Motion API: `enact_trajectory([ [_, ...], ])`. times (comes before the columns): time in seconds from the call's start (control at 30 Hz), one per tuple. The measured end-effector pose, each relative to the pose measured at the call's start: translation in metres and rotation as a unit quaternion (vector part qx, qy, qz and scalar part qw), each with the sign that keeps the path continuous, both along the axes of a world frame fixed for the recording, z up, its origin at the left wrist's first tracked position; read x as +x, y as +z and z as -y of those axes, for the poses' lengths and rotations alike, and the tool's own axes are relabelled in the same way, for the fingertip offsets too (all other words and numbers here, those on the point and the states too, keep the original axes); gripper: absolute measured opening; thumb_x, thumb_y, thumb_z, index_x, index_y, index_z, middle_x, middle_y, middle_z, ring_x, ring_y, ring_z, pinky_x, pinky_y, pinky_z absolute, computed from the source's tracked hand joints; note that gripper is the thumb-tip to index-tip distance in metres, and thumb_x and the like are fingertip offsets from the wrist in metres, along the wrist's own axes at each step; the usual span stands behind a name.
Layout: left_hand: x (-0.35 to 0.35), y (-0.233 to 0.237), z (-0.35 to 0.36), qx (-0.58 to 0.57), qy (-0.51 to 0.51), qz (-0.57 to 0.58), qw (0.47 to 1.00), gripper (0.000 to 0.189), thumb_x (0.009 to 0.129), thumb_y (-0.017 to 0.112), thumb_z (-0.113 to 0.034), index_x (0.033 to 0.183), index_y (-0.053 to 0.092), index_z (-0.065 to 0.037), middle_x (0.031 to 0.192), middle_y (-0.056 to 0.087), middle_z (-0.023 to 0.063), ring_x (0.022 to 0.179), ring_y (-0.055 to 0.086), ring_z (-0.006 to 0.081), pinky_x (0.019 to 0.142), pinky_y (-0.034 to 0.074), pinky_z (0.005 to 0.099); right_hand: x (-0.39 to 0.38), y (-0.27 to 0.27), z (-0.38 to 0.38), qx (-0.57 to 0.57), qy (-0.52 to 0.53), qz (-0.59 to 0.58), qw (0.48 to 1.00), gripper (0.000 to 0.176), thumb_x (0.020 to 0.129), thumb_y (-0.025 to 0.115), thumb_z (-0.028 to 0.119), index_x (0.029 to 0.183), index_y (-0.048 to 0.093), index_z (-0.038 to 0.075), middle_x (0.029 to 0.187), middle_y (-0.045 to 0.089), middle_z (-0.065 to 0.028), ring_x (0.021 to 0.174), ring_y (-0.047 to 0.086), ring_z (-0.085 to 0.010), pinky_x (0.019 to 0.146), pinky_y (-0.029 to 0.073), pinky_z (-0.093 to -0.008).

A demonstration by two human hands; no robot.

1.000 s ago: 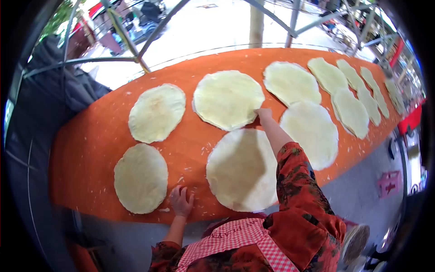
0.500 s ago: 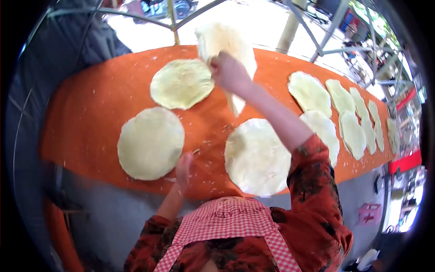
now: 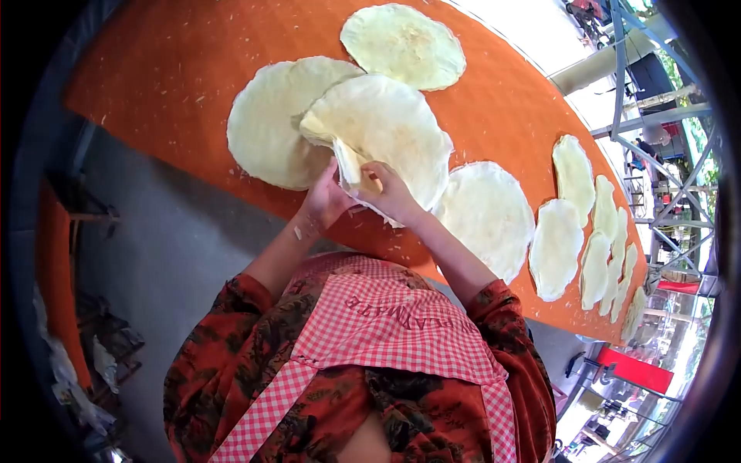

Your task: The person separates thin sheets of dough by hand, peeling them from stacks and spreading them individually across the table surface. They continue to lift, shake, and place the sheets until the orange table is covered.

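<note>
The person works at the near edge of the orange surface, where both arms, bent at the elbow, can meet in front of the apron. The held round is pale, thin and floppy, which is probably why two hands share it: its near edge is raised and curls back on itself, while the rest spreads flat and takes its own weight.

The right hand has its grip closed on the curled edge, thumb and fingers pinching it. The left hand is beside it, against the same edge, seemingly to steady the layers; how tightly its fingers press cannot be told.

The held round partly covers the lower round on its left, so that one seems to bear some of it. On the other side it meets the right round. The far round lies flat beyond, well out of the arms' way. Smaller-looking rounds lie farther right, set close together, perhaps to save room.
</note>
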State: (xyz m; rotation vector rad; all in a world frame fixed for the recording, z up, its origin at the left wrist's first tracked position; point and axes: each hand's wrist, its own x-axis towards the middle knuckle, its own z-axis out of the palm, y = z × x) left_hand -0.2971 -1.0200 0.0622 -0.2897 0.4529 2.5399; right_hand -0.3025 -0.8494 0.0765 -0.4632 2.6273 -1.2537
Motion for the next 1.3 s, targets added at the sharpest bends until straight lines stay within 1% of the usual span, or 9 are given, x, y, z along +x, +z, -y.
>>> enact_trajectory([
  [0.37, 0.005, -0.014, 0.006, -0.064, 0.017, -0.117, 0.991, 0.041, 0.095, 0.045, -0.012, 0.136, 0.038, -0.012, 0.123, 0.055, 0.0097, 0.113, 0.057, 0.0272, 0.093, 0.05, 0.0464, -0.011, 0.007, -0.012, -0.197, -0.064, 0.269, 0.941, 0.042, 0.088, 0.062, 0.022, 0.123, 0.058, 0.0, 0.105, 0.065, -0.0108, 0.096, 0.06, -0.0168, 0.085, 0.048, -0.0287],
  [0.47, 0.003, -0.014, 0.002, -0.066, 0.021, -0.121, 0.99, 0.043, 0.093, 0.046, -0.009, 0.135, 0.039, -0.009, 0.122, 0.055, 0.0093, 0.112, 0.057, 0.0256, 0.092, 0.05, 0.0436, -0.014, -0.014, -0.017, -0.193, -0.082, 0.232, 0.95, 0.035, 0.086, 0.06, 0.019, 0.115, 0.061, -0.001, 0.093, 0.067, -0.0156, 0.089, 0.064, -0.024, 0.081, 0.05, -0.0328],
  [0.6, 0.007, -0.027, -0.019, -0.323, 0.095, -0.14, 0.931, 0.045, 0.088, 0.052, -0.005, 0.132, 0.043, -0.005, 0.117, 0.057, 0.0083, 0.103, 0.059, 0.0195, 0.086, 0.05, 0.0359, 0.0, -0.002, 0.012, 0.086, -0.07, -0.021, 0.994, 0.02, 0.083, 0.06, 0.018, 0.094, 0.06, 0.001, 0.079, 0.062, -0.0253, 0.075, 0.063, -0.0382, 0.07, 0.05, -0.0434],
  [0.73, 0.012, -0.071, -0.009, -0.328, 0.093, -0.079, 0.937, 0.04, 0.086, 0.059, -0.007, 0.125, 0.05, -0.002, 0.109, 0.06, 0.0066, 0.098, 0.059, 0.018, 0.084, 0.05, 0.0346, -0.01, -0.005, 0.019, 0.198, -0.048, -0.069, 0.977, 0.019, 0.082, 0.061, 0.021, 0.083, 0.062, 0.002, 0.075, 0.063, -0.0236, 0.069, 0.064, -0.0373, 0.064, 0.049, -0.0463],
  [0.93, 0.0, -0.058, 0.035, -0.325, 0.151, -0.059, 0.932, 0.046, 0.084, 0.055, -0.004, 0.129, 0.048, 0.002, 0.119, 0.06, 0.0121, 0.106, 0.061, 0.0252, 0.091, 0.051, 0.0381, -0.153, 0.076, -0.154, 0.055, -0.238, 0.038, 0.969, 0.026, 0.077, 0.068, 0.02, 0.096, 0.07, 0.002, 0.084, 0.069, -0.0094, 0.072, 0.064, -0.0177, 0.065, 0.053, -0.0378],
  [1.03, -0.004, -0.063, 0.057, -0.31, 0.144, 0.001, 0.94, 0.046, 0.082, 0.056, 0.0, 0.127, 0.05, 0.001, 0.114, 0.061, 0.0113, 0.108, 0.06, 0.0239, 0.089, 0.051, 0.0372, -0.163, 0.137, -0.266, -0.106, -0.29, 0.032, 0.951, 0.028, 0.073, 0.066, 0.012, 0.096, 0.07, -0.003, 0.087, 0.068, -0.0094, 0.074, 0.064, -0.0181, 0.066, 0.054, -0.033],
  [1.17, 0.004, -0.057, 0.067, -0.325, 0.133, 0.014, 0.936, 0.046, 0.081, 0.056, 0.0, 0.127, 0.05, 0.002, 0.114, 0.061, 0.0112, 0.105, 0.061, 0.0242, 0.088, 0.051, 0.0384, -0.151, 0.11, -0.429, -0.157, -0.391, -0.007, 0.907, 0.03, 0.079, 0.068, 0.017, 0.1, 0.066, -0.004, 0.09, 0.065, -0.0098, 0.076, 0.064, -0.0198, 0.065, 0.053, -0.0319],
  [1.27, -0.002, -0.043, 0.063, -0.353, 0.153, -0.026, 0.922, 0.046, 0.081, 0.056, 0.0, 0.127, 0.051, 0.002, 0.112, 0.061, 0.0109, 0.1, 0.062, 0.024, 0.086, 0.051, 0.0381, -0.14, -0.038, -0.584, 0.321, -0.402, -0.057, 0.856, 0.032, 0.08, 0.071, 0.029, 0.078, 0.063, -0.002, 0.062, 0.057, -0.0074, 0.051, 0.054, -0.0186, 0.047, 0.04, -0.0411],
  [1.3, -0.01, -0.032, 0.06, -0.38, 0.169, -0.037, 0.909, 0.047, 0.08, 0.055, 0.001, 0.127, 0.051, 0.002, 0.112, 0.062, 0.0107, 0.098, 0.062, 0.0237, 0.085, 0.052, 0.0378, -0.105, -0.028, -0.531, 0.347, -0.426, -0.027, 0.835, 0.038, 0.079, 0.067, 0.038, 0.078, 0.069, 0.0, 0.071, 0.064, -0.0184, 0.072, 0.062, -0.0348, 0.068, 0.051, -0.0433],
])
